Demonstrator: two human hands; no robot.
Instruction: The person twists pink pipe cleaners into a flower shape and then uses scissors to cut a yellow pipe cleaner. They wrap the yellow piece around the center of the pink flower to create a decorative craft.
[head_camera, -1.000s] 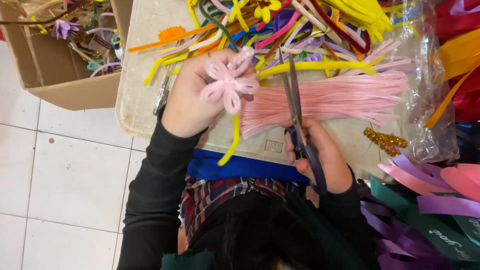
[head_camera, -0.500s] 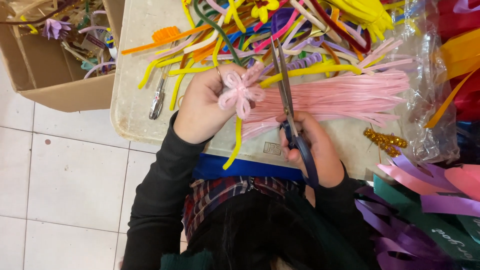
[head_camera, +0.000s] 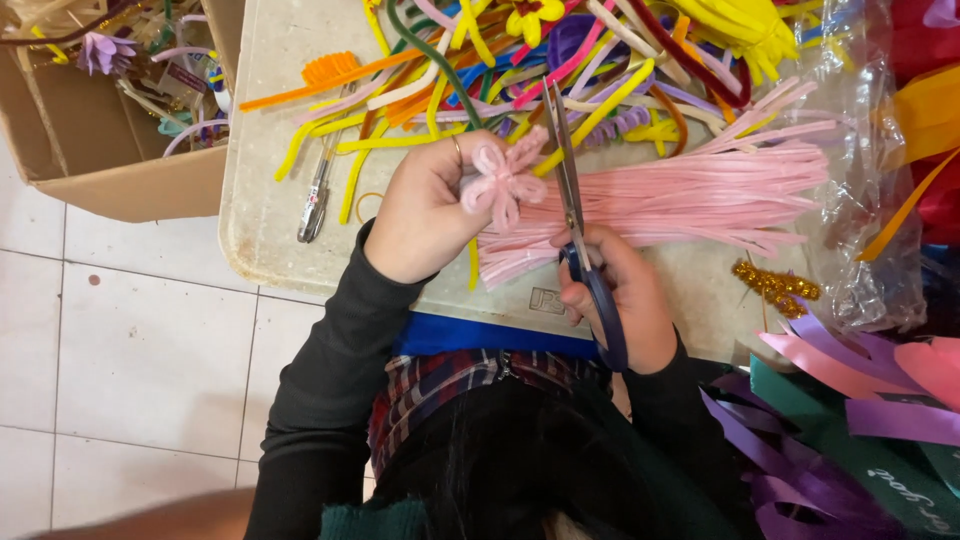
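Note:
My left hand (head_camera: 425, 205) pinches a small pink pipe-cleaner flower (head_camera: 503, 178) with looped petals, held above the table. A yellow stem (head_camera: 472, 262) hangs down from it. My right hand (head_camera: 625, 300) grips blue-handled scissors (head_camera: 578, 220), blades pointing away from me, right beside the flower. Under both hands lies a thick bundle of pink pipe cleaners (head_camera: 680, 195) on the beige table (head_camera: 265, 230).
A heap of mixed-colour pipe cleaners (head_camera: 520, 70) covers the table's far side. Pliers (head_camera: 315, 205) lie at the left. A cardboard box (head_camera: 110, 130) of craft bits stands on the tiled floor at left. Clear plastic wrap (head_camera: 860, 200) and purple and pink ribbons (head_camera: 850, 390) crowd the right.
Both hands have shifted slightly across the table, the flower has turned in my left hand, and the scissor blades have come closer to the flower.

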